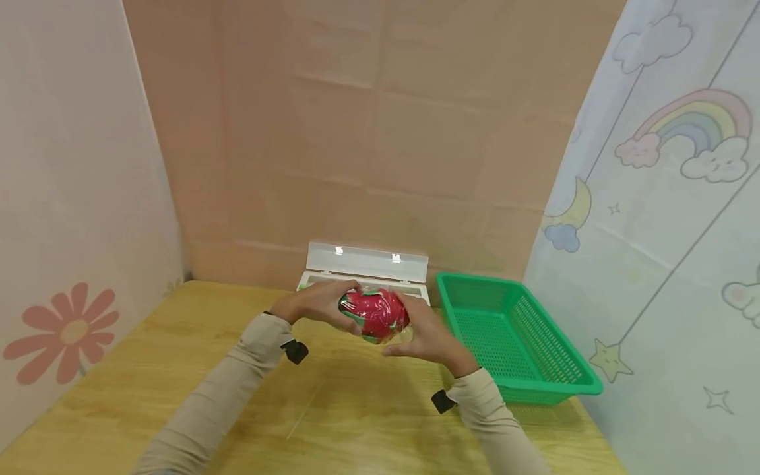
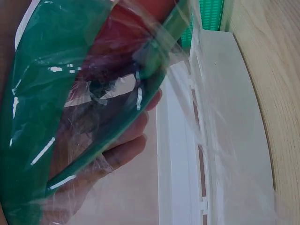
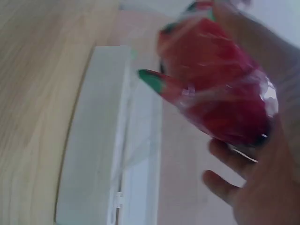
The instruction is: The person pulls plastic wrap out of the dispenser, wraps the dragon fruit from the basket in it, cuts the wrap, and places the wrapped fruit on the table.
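A red dragon fruit (image 1: 378, 315) with green scales is held up between both hands over the table. Shiny clear plastic film wraps it, creased across the red skin (image 3: 211, 70) in the right wrist view. My left hand (image 1: 322, 303) grips its left end, thumb below and fingers over the top. From the right, my right hand (image 1: 429, 335) holds the other end with fingers and thumb spread around it. Close up in the left wrist view, green scales (image 2: 47, 89) fill the left side, with fingertips (image 2: 129, 152) seen through loose film.
Behind the hands stands a long white box (image 1: 421, 289), its hinged lid (image 1: 368, 262) raised against the back cloth. A green plastic basket (image 1: 578, 382) with perforated sides sits at the right of the wooden table (image 1: 332, 409). Printed cloths close off the left and right sides.
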Demonstrator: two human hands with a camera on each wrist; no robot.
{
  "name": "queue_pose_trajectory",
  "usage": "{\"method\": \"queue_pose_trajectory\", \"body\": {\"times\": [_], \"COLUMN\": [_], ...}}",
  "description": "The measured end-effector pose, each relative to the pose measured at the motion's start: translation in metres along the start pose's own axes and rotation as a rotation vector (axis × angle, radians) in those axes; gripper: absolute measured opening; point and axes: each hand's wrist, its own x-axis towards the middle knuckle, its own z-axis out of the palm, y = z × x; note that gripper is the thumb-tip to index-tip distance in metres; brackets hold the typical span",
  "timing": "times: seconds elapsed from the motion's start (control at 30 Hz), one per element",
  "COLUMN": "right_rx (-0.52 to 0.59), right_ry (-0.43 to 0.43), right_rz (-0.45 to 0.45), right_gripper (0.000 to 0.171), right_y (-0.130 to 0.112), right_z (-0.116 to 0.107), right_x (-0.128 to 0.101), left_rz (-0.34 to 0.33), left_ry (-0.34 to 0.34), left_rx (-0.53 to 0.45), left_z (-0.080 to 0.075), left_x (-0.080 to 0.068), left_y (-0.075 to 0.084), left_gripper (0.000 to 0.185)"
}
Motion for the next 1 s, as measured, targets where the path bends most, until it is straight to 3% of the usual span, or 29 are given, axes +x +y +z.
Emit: {"method": "queue_pose_trajectory", "body": {"times": [0.1,0.23,0.37,0.57,0.73,0.87,1.0], "right_rx": [-0.096,-0.036,0.027,0.078,0.111,0.128,0.153], "right_ry": [0.081,0.134,0.132,0.120,0.128,0.124,0.126], "right_rz": [0.025,0.082,0.134,0.211,0.226,0.226,0.248], "right_gripper": [0.098,0.095,0.090,0.083,0.081,0.080,0.078], "right_y": [0.009,0.014,0.017,0.022,0.029,0.038,0.048], "right_z": [0.011,0.017,0.022,0.032,0.036,0.038,0.042], "right_x": [0.004,0.010,0.012,0.013,0.016,0.020,0.024], "left_rz": [-0.005,-0.007,-0.014,-0.051,-0.048,-0.073,-0.072], "left_ry": [-0.027,-0.060,-0.106,-0.148,-0.194,-0.210,-0.261], "left_rx": [-0.028,-0.087,-0.145,-0.111,-0.151,-0.161,-0.215], "left_z": [-0.003,-0.008,-0.011,-0.017,-0.018,-0.020,-0.017], "left_x": [0.003,0.007,0.008,0.010,0.019,0.026,0.035], "left_y": [-0.005,-0.013,-0.021,-0.030,-0.040,-0.047,-0.059], "left_gripper": [0.086,0.084,0.078,0.086,0.077,0.084,0.070]}}
